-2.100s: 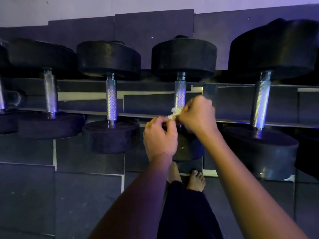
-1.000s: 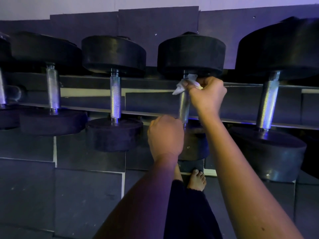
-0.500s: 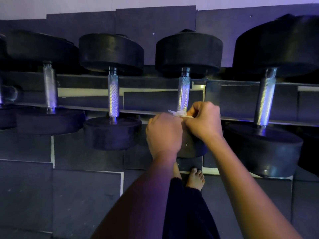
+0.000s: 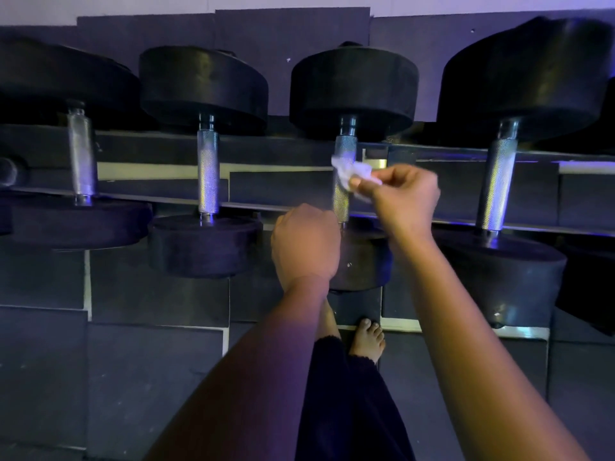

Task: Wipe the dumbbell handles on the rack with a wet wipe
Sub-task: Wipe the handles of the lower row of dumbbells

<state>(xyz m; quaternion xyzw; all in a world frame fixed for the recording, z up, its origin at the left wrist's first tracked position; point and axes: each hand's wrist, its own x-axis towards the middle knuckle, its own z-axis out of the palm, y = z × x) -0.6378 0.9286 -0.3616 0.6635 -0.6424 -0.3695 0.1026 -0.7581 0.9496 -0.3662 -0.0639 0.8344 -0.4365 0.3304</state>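
One limp, light wipe [image 4: 349, 170], pinched at one end by right hand [image 4: 404, 197], at stiff knurled handle [image 4: 340, 201]; left hand [image 4: 304, 244] curled, hold unclear.

Matt black rubber-like dumbbell heads [image 4: 353, 84] are joined by glossy knurled metal handles [image 4: 342, 194]; a crumpled white soft wipe [image 4: 349, 171] is shown.

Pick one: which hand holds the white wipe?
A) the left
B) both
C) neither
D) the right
D: the right hand pinches the wipe at a handle, while the left hand sits lower with no wipe showing in it.
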